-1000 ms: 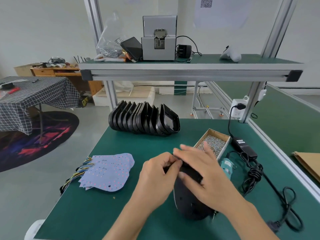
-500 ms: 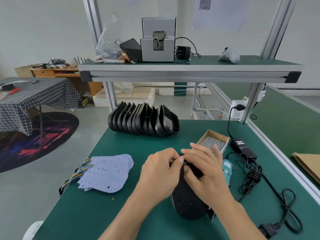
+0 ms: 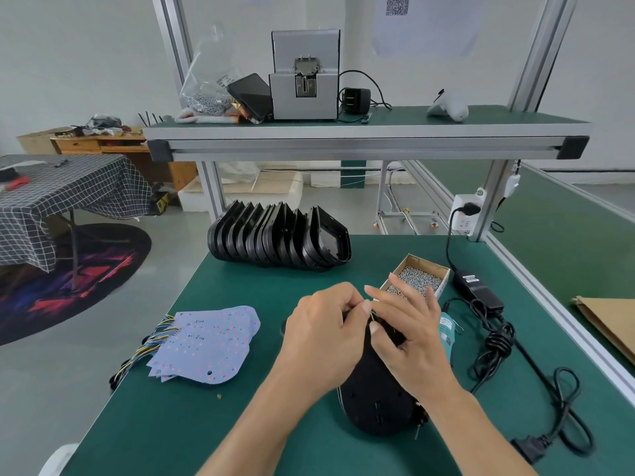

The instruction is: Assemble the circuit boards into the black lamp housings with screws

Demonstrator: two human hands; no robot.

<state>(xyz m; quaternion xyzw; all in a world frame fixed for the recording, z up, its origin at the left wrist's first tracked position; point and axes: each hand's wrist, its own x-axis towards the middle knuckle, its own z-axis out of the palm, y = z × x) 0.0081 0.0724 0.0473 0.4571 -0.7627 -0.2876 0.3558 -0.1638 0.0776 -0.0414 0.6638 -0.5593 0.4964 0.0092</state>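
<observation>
A black lamp housing (image 3: pixel 376 403) lies back-side up on the green table in front of me. My left hand (image 3: pixel 323 338) has curled fingers at its far end and pinches thin yellow-green wires (image 3: pixel 372 316) there. My right hand (image 3: pixel 409 341) rests over the housing, thumb pressed against its far end, the other fingers spread. A stack of pale blue circuit boards (image 3: pixel 206 341) with coloured wire tails lies to the left. A row of empty black housings (image 3: pixel 278 240) stands at the back. A cardboard box of screws (image 3: pixel 417 278) sits right of my hands.
A teal electric screwdriver (image 3: pixel 448 333) lies just right of my right hand, its black cable and power brick (image 3: pixel 479 290) coiled further right. A shelf (image 3: pixel 364 142) overhead carries a grey screw feeder. Brown cardboard (image 3: pixel 608 324) lies on the neighbouring bench.
Both hands have drawn together at the housing's far end. My right hand's fingers lifted off the housing top and my left now pinches the wires there. The housing stayed in place.
</observation>
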